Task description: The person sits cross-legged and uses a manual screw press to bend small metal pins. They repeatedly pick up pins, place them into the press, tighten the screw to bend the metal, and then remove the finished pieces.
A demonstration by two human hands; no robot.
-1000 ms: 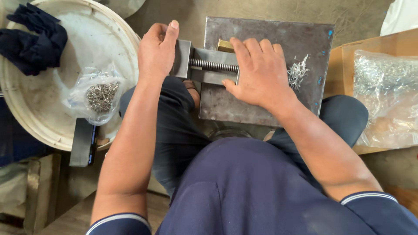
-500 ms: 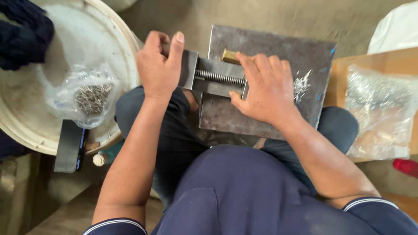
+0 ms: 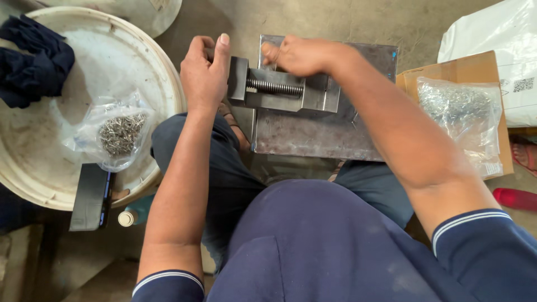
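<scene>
Head view, work area:
Vise point(image 3: 282, 89): small steel block with exposed threaded screw, seated on top left part of plate, over the lap.
Plate point(image 3: 324, 134): flat grey steel slab, resting across the knees; small blue mark at top right corner.
Left hand point(image 3: 206, 71): wrapped around left end of vise, thumb straight along the end block; fingers curled together, clamped on the handle end, handle itself hidden.
Right hand point(image 3: 302, 55): closed fist at far edge of vise, above the jaw block; fingers together, pinched on something too small to tell.

Head view, left side:
Lid point(image 3: 50, 168): large round off-white plastic disc, scuffed, lying on the floor.
Clear bag point(image 3: 114, 134): transparent pouch of small metal pieces, lying on lid near its right rim.
Cloth point(image 3: 33, 64): dark blue, crumpled, on upper left of lid.
Phone point(image 3: 89, 197): dark slab, overlapping lower rim of lid.
Bottle cap point(image 3: 127, 218): white, round, just beside phone.

Head view, right side:
Cardboard point(image 3: 470, 72): brown flat sheet beside plate.
Large clear bag point(image 3: 461, 120): transparent, filled with metal pieces, lying on cardboard; small white label at lower corner.
White parcel point(image 3: 492, 50): glossy white sack, top right, square black-and-white code label on its side.
Red object point(image 3: 514, 198): near right edge, kind unclear.
</scene>
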